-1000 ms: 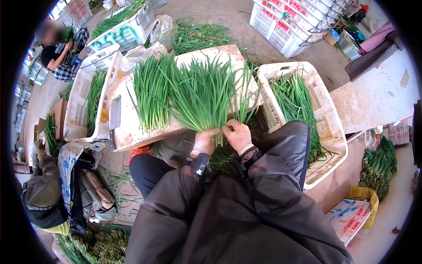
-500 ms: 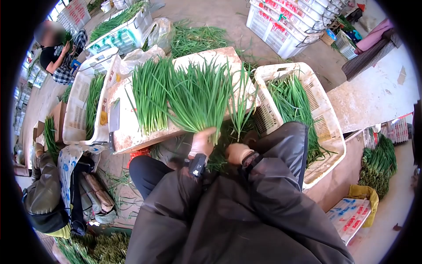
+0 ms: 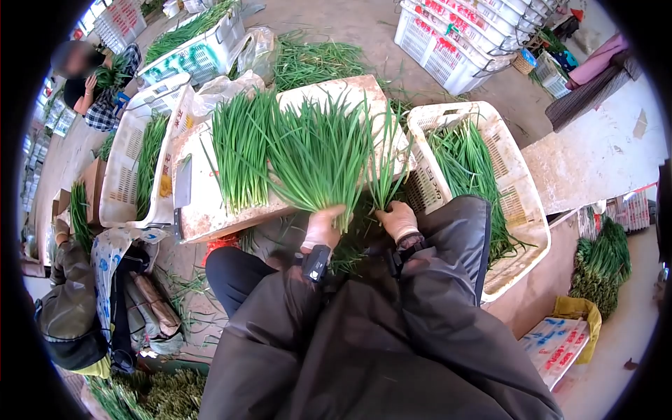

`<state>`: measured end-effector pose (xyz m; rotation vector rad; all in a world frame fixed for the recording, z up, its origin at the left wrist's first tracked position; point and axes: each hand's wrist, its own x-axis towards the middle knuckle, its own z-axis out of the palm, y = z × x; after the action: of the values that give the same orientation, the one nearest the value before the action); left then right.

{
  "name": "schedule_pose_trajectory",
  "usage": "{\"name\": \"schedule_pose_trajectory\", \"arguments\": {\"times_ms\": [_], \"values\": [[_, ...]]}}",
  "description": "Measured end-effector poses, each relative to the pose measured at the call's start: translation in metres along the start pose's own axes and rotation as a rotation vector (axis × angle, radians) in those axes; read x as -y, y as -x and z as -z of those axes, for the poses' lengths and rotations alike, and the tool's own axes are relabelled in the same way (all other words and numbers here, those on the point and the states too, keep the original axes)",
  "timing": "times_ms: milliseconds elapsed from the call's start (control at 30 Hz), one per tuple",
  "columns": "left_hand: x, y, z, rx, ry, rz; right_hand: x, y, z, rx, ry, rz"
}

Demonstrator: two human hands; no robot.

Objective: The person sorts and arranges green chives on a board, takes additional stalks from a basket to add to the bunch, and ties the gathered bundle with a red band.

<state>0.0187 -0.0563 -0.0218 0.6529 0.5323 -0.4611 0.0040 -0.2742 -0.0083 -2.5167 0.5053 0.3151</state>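
My left hand (image 3: 323,227), in a pale glove, is closed around the lower stems of a large bunch of garlic chives (image 3: 318,157), whose leaves fan out over a worn white board (image 3: 364,87). Just to its right, my right hand (image 3: 400,221), gloved too, pinches the stem ends of a thinner bunch of chives (image 3: 384,171). A third bunch (image 3: 240,154) lies on the board left of the large one. Near the board's left edge rests a cleaver (image 3: 183,183) with a dark handle.
White crates of chives flank the board, one on the right (image 3: 514,199) and one on the left (image 3: 120,168). Loose chives (image 3: 318,61) lie on the floor beyond it. Stacked crates (image 3: 451,45) stand farther back. At upper left sits another person (image 3: 87,91) holding greens.
My right hand has moved up and slightly right, from below the thin bunch onto its stem ends. My left hand keeps its hold. The seated person's hands and greens have shifted.
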Motion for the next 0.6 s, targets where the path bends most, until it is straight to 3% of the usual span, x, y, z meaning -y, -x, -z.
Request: {"name": "schedule_pose_trajectory", "arguments": {"times_ms": [67,133,200,233,333,467,600], "values": [[0.001,-0.002,0.005,0.027,-0.05,-0.033,-0.008,-0.009,-0.008,-0.174,-0.186,0.13],[0.002,0.0,0.004,0.02,-0.047,-0.033,0.006,-0.007,-0.003,-0.14,-0.953,0.158],[0.001,-0.001,0.0,-0.02,0.003,-0.003,0.018,-0.004,0.011,-0.228,-1.126,0.207],[0.0,-0.001,-0.001,-0.023,-0.003,-0.002,0.025,0.001,0.019,-0.229,-1.16,0.217],[0.001,0.002,-0.003,-0.026,-0.011,-0.003,0.001,-0.009,0.003,-0.127,-0.626,0.216],[-0.001,0.002,-0.002,0.002,-0.04,-0.021,-0.007,-0.015,-0.018,0.014,-0.835,0.167],[-0.001,0.006,-0.003,0.004,-0.069,-0.013,0.014,-0.003,-0.01,-0.03,-0.863,0.279]]}}
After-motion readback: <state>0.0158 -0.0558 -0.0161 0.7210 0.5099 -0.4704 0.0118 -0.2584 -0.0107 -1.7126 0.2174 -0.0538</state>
